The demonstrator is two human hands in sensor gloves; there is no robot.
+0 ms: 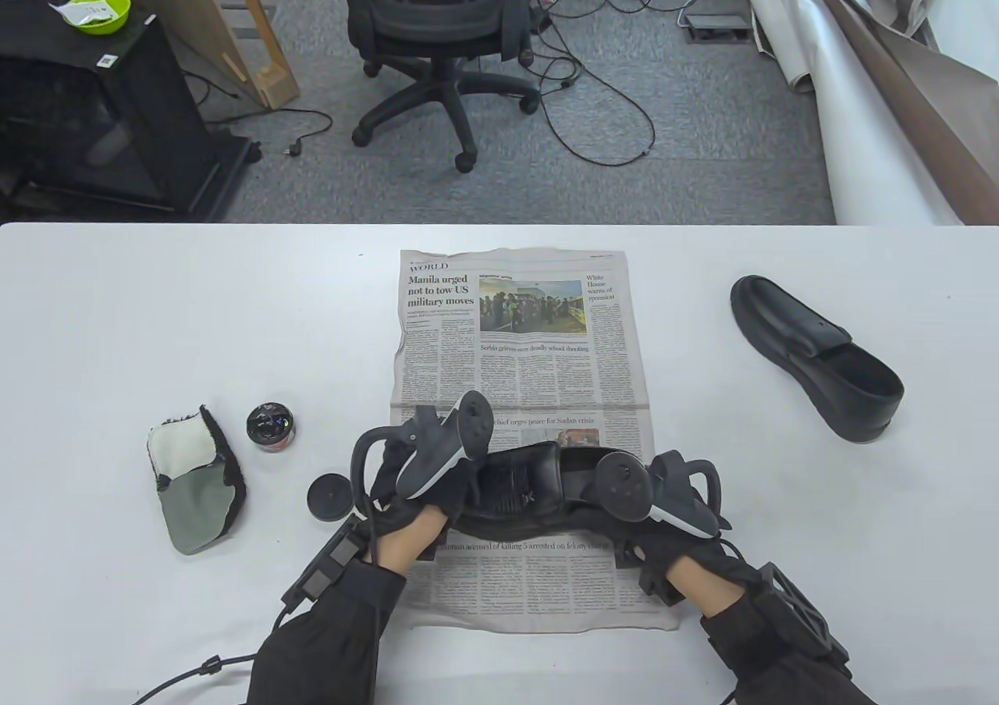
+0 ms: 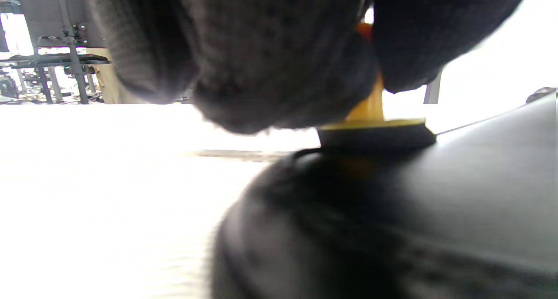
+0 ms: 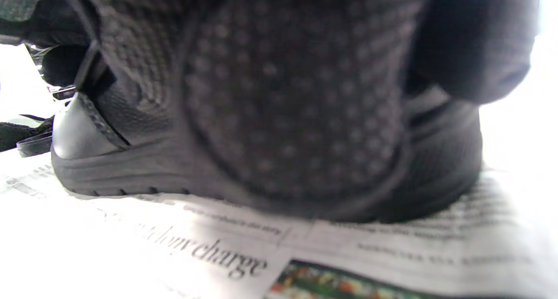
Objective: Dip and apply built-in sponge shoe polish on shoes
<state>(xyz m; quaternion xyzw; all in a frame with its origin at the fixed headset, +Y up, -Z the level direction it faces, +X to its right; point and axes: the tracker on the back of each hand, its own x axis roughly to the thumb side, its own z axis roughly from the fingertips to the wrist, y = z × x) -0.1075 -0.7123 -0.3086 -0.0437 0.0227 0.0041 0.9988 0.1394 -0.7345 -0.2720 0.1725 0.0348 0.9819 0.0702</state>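
Black and stiff-looking, the shoe (image 1: 531, 494) lies on the newspaper (image 1: 519, 346), its heel held by the right hand (image 1: 663, 502) while the left hand (image 1: 425, 463) pinches the light sponge applicator's (image 2: 377, 133) yellow stem.

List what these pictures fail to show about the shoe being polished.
- Table view: the sponge applicator is hidden under the left hand and its tracker.
- Left wrist view: the shoe is blurred; no polish film can be made out.
- Right wrist view: the right hand covers most of the shoe's heel end.
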